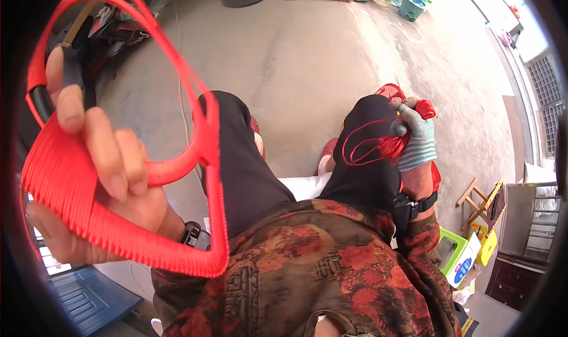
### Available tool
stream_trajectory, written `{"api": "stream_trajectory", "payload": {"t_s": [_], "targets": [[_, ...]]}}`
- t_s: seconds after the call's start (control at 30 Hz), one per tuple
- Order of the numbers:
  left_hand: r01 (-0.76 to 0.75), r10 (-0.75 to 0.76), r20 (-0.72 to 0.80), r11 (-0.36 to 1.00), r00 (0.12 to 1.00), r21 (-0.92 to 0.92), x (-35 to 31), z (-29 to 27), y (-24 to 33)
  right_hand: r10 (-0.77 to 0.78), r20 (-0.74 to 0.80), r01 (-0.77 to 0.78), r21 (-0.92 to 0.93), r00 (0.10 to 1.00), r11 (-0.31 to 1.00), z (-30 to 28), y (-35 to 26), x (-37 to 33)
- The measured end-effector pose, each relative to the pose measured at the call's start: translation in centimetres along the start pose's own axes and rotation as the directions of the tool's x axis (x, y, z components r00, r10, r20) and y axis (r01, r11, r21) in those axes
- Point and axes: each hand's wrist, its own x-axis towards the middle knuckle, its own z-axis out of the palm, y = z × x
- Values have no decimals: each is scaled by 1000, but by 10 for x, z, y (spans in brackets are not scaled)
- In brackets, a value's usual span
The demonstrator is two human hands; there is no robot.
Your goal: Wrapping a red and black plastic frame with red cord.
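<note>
Left of view, your left hand (121, 159) curls around a red cord-wrapped frame (56, 177). Right of centre, your gloved right hand (419, 137) is closed around looped red cord (391, 146).

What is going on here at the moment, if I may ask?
A person's left hand holds up a red cord-wrapped frame; a short black section shows uncovered on its left side. The right hand, in a striped glove, grips a bundle of red cord by the right knee, apart from the frame.
</note>
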Motion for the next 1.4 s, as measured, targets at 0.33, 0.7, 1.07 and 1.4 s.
{"api": "stream_trajectory", "payload": {"t_s": [0.33, 0.7, 1.07, 1.4], "targets": [[652, -632, -229, 758, 741, 20, -115, -63, -99, 286, 221, -267, -112, 932, 957, 91, 13, -26], [638, -702, -299, 712, 647, -292, -143, -79, -116, 323, 594, 19, -496, 737, 868, 160, 81, -41], [610, -682, -287, 731, 673, -305, -145, -79, -112, 14, 764, 604, -521, 645, 603, 165, 81, -48], [564, -669, -203, 723, 715, -399, -149, -88, -115, 52, 946, 930, -324, 320, 174, 172, 71, -39]]}}
